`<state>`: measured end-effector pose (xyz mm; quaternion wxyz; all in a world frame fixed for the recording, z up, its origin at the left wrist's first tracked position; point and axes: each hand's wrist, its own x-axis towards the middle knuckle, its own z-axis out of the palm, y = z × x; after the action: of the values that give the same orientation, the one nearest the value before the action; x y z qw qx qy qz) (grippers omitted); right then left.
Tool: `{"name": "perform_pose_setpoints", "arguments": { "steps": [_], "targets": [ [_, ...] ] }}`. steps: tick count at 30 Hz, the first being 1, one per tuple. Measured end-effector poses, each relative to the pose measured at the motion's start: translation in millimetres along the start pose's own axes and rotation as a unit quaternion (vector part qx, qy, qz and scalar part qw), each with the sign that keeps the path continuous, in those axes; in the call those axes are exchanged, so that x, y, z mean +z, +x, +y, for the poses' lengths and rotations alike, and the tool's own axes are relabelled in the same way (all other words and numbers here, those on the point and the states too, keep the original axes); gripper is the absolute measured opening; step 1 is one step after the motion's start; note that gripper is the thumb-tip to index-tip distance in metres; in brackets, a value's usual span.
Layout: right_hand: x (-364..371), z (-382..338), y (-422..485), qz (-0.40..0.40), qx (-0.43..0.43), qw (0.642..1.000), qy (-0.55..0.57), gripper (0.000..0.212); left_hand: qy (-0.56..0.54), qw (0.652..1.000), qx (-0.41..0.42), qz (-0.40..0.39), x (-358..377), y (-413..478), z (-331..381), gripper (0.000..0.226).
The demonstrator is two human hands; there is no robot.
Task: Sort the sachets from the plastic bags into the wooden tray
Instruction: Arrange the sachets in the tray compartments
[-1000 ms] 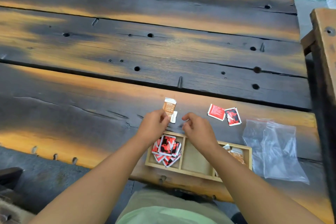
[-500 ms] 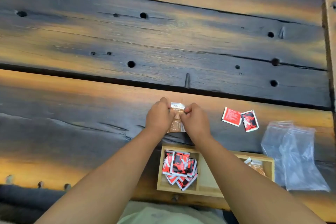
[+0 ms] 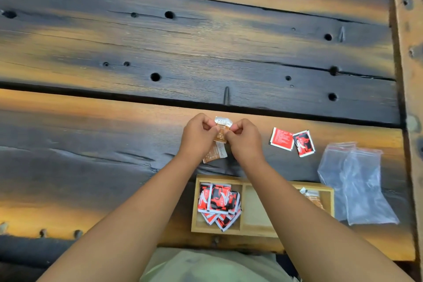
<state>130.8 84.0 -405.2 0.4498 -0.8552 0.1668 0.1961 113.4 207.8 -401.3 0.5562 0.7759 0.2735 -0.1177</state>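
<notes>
1 light wooden 3-compt tray. 2 clear zip plastic bags. Red-black foil sachets: 2 loose, tray pile uncountable. Brown paper sachets: 2 in my grip, 1+ in tray.

Bare forearms, bare left hand, bare right hand, pale green garment

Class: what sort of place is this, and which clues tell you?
Probably a rustic sorting table, perhaps outdoors: a weathered dark plank tabletop with drilled holes, a compartmented wooden tray and clear plastic bags.
</notes>
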Motion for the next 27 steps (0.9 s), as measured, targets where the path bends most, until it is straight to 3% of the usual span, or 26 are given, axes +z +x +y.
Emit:
{"name": "perform_pose_setpoints", "arguments": {
  "steps": [7,17,27],
  "targets": [
    [-63,35,-31,-0.059,0.008,0.995,0.081,0.022,-0.110,0.992,-0.042,-0.054,36,-60,16,0.018],
    [-159,136,-101,-0.057,0.047,0.995,0.065,0.017,-0.043,0.992,-0.046,-0.109,136,-159,-4,0.022],
    [-185,171,-103,-0.018,0.033,0.999,-0.033,0.014,0.080,0.992,0.042,-0.087,175,-185,1,0.024]
  ]
}}
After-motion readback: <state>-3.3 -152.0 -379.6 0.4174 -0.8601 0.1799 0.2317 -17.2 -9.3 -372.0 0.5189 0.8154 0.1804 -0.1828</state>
